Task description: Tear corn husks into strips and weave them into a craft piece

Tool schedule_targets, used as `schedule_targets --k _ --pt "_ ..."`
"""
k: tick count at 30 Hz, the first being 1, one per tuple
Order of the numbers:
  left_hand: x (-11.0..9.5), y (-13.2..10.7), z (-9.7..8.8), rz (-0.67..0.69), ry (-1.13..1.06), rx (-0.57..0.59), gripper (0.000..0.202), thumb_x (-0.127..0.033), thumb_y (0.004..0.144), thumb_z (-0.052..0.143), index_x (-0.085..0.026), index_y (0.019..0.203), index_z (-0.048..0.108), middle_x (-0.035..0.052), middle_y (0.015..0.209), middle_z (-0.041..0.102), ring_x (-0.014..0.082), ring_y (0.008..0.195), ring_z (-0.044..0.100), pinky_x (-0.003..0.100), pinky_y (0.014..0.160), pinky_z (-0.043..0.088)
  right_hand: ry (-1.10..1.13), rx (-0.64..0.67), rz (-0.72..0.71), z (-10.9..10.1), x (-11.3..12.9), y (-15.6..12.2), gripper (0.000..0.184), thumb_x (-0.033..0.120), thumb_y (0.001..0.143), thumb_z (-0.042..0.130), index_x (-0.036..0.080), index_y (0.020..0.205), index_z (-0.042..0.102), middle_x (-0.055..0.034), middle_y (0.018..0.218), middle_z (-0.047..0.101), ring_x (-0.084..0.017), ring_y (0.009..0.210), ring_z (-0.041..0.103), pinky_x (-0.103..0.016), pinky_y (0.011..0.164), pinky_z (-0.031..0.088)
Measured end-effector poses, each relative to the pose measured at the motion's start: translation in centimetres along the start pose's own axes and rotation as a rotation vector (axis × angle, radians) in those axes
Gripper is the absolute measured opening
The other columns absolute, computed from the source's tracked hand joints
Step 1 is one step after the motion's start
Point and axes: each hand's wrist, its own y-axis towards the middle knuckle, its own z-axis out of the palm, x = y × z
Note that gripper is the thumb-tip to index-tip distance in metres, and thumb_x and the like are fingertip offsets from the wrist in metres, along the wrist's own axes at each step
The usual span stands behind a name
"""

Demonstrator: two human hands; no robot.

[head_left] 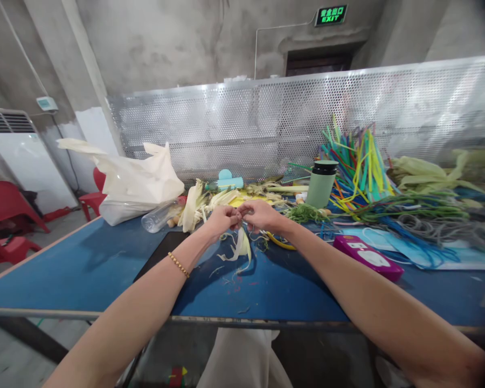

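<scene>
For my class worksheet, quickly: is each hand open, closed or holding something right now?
Left hand: closed, pinching the top of the pale strip.
Right hand: closed, apparently pinching the same strip.

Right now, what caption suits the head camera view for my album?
Left hand and right hand together pinch a pale leafy strip over a blue table.

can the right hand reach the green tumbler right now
Probably yes: green cords lie low before the green tumbler, leaving its upper part clear, though the right hand may first have to release the corn husk.
</scene>
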Motion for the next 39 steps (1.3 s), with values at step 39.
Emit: schedule_targets --k 39 --pt "-0.1 0.2 0.5 0.003 -0.119 -0.253 0.028 -0.002 0.062 0.067 -0.013 0.084 0.054 -0.0022 0.064 0.06 0.0078 0.055 0.054 0.022 0.058 0.042 -0.026 -0.151 -0.048 0.6 -0.9 0.5 0.01 0.02 0.073 0.054 0.016 0.066 0.058 0.0013 0.045 0.059 -0.011 0.036 0.053 -0.019 0.036 0.041"
